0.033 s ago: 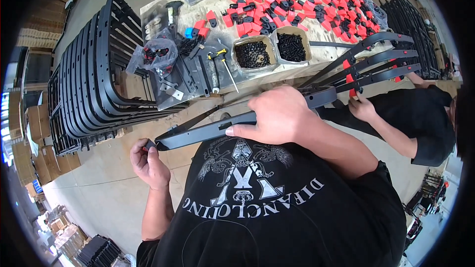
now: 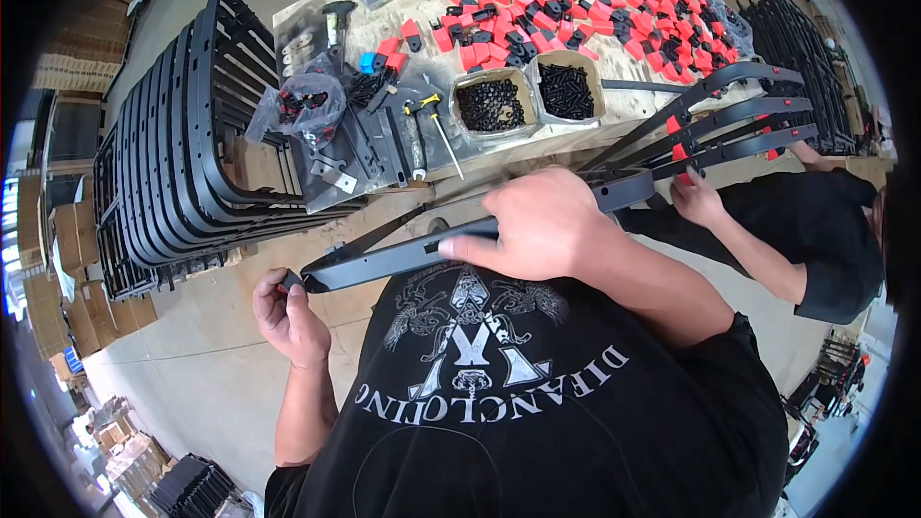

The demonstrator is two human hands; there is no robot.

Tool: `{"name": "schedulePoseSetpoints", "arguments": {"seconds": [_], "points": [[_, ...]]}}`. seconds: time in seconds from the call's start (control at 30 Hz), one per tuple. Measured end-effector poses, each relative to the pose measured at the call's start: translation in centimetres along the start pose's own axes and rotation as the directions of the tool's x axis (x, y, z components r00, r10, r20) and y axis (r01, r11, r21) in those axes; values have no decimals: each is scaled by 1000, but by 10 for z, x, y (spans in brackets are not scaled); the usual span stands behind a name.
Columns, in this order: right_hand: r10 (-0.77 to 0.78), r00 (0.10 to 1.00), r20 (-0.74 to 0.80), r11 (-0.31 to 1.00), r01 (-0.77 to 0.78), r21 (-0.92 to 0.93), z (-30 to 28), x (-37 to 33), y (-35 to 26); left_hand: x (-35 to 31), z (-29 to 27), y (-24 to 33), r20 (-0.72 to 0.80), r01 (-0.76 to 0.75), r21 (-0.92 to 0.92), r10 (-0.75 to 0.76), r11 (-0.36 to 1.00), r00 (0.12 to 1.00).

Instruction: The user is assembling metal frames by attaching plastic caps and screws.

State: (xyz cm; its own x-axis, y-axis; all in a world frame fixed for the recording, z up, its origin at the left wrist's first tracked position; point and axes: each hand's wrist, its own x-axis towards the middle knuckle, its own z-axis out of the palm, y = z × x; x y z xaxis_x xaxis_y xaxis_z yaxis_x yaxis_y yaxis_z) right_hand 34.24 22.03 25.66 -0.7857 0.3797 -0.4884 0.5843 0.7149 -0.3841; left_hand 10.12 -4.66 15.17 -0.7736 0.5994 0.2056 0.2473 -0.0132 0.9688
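Note:
A black metal frame [image 2: 384, 264] with a curved corner lies across the front of my body. My right hand [image 2: 537, 225] is wrapped over its upper bar, thumb along the near side. At the frame's left end, my left hand [image 2: 293, 317] pinches a small dark piece with a bit of red [image 2: 290, 280] between thumb and fingers. This piece is right by the bar's end; whether it is seated on it I cannot tell. The far side of the frame is partly hidden behind my right hand and forearm.
Beyond the frame stands a wooden workbench [image 2: 614, 105] bearing red-and-black plastic pieces [image 2: 537, 14], boxes of black fasteners [image 2: 566, 91], a hammer [image 2: 336, 24] and a yellow-handled screwdriver [image 2: 441, 139]. Stacked black frames [image 2: 182, 153] stand at left. At right, a co-worker's hand [image 2: 696, 200] touches another frame.
The co-worker's hand at the right has shifted slightly along a red piece. My hands and the frame hold nearly the same place.

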Motion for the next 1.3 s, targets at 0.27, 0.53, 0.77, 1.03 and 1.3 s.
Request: {"name": "schedulePoseSetpoints", "arguments": {"seconds": [0.27,0.53,0.77,1.03,1.3], "points": [[-5,998,59,999,3,37,-8,0,4,0,5,10,7,9,51,-9,999,1000],[-41,999,-25,997,42,60,0,2,11,0,10,15,-5,-3,72,3,997,1000],[-67,993,-94,996,73,55,3,3,13,0,9,14,-1,-11,73,11,997,1000],[-77,985,-155,995,87,57,9,6,17,4,44,67,190,51,143,-78,988,979],[-84,968,-236,993,100,58,8,5,17,25,103,98,592,-294,382,12,876,806]]}}
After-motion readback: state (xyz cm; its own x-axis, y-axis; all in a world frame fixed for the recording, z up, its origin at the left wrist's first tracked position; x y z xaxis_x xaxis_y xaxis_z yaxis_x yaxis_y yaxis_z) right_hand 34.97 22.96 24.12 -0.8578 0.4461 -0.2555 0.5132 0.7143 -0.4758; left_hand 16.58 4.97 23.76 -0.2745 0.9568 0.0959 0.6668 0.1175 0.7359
